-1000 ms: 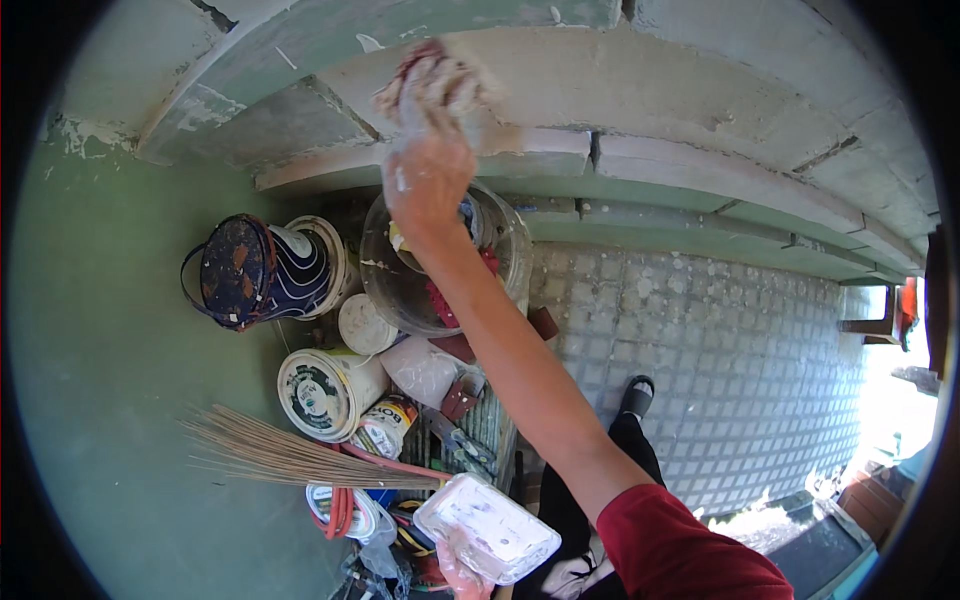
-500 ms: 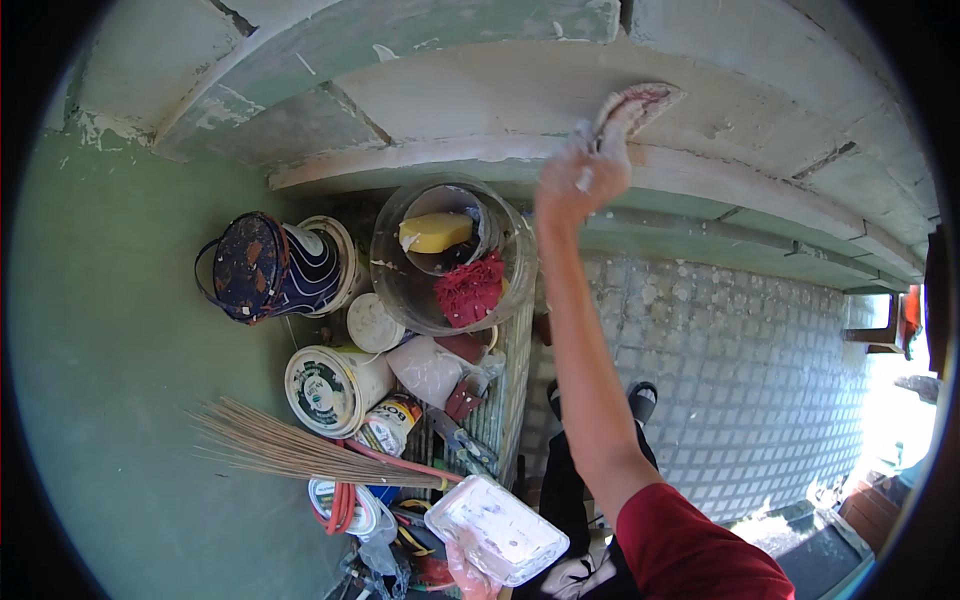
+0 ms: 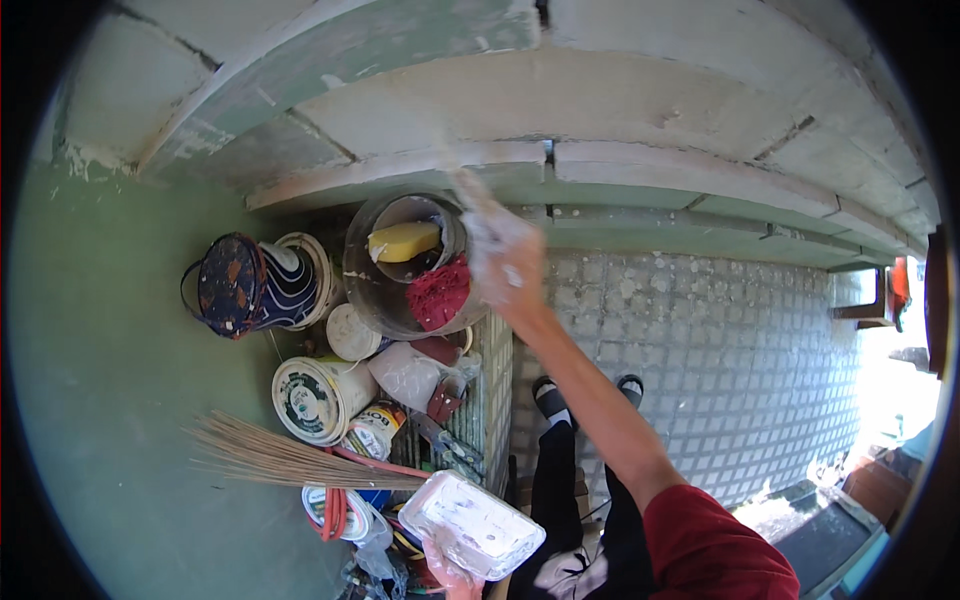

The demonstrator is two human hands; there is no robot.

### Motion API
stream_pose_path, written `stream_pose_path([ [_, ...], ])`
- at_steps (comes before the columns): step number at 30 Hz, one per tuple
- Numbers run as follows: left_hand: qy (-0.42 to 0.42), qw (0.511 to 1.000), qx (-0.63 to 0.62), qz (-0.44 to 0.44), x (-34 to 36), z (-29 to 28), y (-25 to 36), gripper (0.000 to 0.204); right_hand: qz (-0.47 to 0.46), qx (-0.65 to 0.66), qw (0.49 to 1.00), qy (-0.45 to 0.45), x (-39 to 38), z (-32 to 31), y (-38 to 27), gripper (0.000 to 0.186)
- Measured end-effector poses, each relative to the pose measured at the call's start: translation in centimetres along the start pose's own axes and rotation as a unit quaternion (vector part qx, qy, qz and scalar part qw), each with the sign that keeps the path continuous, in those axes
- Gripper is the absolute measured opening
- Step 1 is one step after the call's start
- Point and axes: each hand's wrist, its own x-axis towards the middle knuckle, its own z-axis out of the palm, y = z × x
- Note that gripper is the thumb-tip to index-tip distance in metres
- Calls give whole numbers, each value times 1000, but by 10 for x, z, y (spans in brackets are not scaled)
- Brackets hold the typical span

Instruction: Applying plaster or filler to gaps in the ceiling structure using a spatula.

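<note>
My right hand [image 3: 505,262], smeared with white, reaches out over the right rim of a clear plastic bucket [image 3: 360,290], close to the pale wall ledge [image 3: 620,168]. Motion blurs its fingers; a pale smear past their tips appears to be the whitish rag in my grip, its shape lost against the wall. Inside the bucket are a smaller pot [image 3: 452,225], a yellow sponge [image 3: 404,242] and a crumpled red cloth [image 3: 440,294]. My left hand is out of view.
Left of the bucket lies a dark patterned pail [image 3: 232,285]. Nearer me are lidded tubs [image 3: 308,402], a stick broom [image 3: 290,455] and a white-smeared tray [image 3: 470,525]. Green wall [image 3: 110,350] bounds the left; patterned tiles [image 3: 690,370] cover the floor at right.
My right hand has swept left and down along the wall, from the ledge to beside the bucket. The rag, plain against the wall before, is now only a blur. The view has shifted slightly.
</note>
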Motion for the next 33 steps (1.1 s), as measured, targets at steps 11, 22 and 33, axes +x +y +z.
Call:
stream_pose_path([
  [11,-7,999,17,-38,-6,16,-16,71,76,86,932,344,37,-183,88,15],
  [22,62,994,-8,-92,10,2,-6,80,-37,2,914,404,68,-80,61,20],
  [33,91,992,62,-57,28,-36,-17,76,-76,17,917,391,61,-172,92,30],
])
